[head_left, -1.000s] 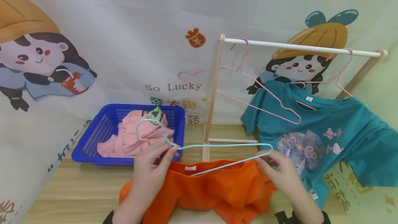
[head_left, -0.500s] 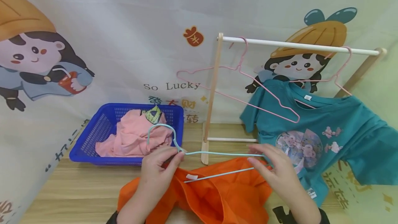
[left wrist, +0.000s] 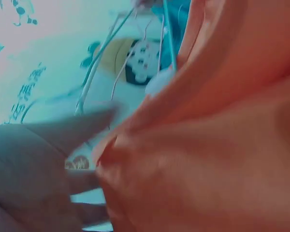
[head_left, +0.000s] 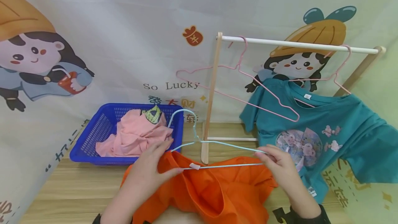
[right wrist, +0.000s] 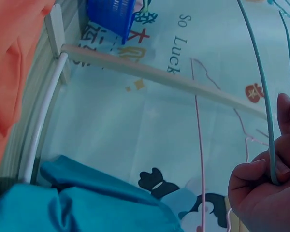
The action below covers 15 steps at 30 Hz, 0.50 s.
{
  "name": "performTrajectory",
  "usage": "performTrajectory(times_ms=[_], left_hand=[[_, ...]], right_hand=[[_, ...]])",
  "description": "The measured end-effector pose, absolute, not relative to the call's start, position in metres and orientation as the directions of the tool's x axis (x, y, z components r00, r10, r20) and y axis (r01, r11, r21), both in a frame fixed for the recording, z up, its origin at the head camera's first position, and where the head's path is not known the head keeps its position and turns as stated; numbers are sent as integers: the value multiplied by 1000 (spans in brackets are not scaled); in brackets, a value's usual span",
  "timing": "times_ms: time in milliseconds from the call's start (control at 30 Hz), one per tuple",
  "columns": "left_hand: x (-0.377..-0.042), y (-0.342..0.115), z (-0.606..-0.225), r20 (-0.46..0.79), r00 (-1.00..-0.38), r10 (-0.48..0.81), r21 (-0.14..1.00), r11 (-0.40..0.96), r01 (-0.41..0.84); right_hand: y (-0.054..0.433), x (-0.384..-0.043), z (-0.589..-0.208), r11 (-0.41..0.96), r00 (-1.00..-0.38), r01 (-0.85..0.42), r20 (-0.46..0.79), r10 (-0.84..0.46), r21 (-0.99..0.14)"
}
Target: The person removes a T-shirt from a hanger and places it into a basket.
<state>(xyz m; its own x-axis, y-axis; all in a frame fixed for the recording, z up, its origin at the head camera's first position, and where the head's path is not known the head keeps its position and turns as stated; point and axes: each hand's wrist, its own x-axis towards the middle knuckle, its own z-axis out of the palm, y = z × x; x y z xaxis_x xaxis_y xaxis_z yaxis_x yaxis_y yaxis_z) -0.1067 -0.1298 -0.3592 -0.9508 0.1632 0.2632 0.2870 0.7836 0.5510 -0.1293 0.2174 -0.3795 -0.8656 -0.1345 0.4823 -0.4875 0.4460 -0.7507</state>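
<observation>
An orange garment (head_left: 239, 196) with a white neck label lies in front of me, its neck opening facing up. A light-blue wire hanger (head_left: 230, 144) stands over it, hook upward, its left end running behind the collar. My right hand (head_left: 278, 165) pinches the hanger's right end; the right wrist view shows fingers (right wrist: 253, 174) curled round the blue wire. At the left of the collar is my left hand (head_left: 146, 168), thumb and fingers spread apart. In the left wrist view its thumb (left wrist: 87, 125) is blurred and its fingertips pass behind the orange cloth.
A blue basket (head_left: 84, 148) holding pink clothing (head_left: 133, 134) stands at the left. Behind is a wooden rack with a white rail (head_left: 292, 45). On it hang a pink hanger (head_left: 264, 89) and a teal T-shirt (head_left: 329, 120) on another pink hanger.
My left hand has let go of the hanger below its hook and moved to the collar's left side. The hanger has shifted right with its hook raised; my right hand still holds its end.
</observation>
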Motion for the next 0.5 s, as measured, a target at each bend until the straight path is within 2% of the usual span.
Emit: performTrajectory(times_ms=[67, 167, 367, 500], left_hand=[[-109, -136, -361, 203, -964, 170, 506, 825, 252], [-112, -142, -365, 182, -966, 186, 492, 833, 253], [-114, -152, -369, 212, -951, 227, 593, 744, 309], [-110, -159, -368, 206, -956, 210, 654, 697, 294]], right_hand=[[223, -130, -381, 421, -883, -460, 455, -118, -782], [229, -130, -381, 395, -885, -459, 450, -123, -796], [235, -127, -379, 425, -896, -426, 437, -77, -799], [240, -125, -379, 402, -902, -410, 429, -46, -819]])
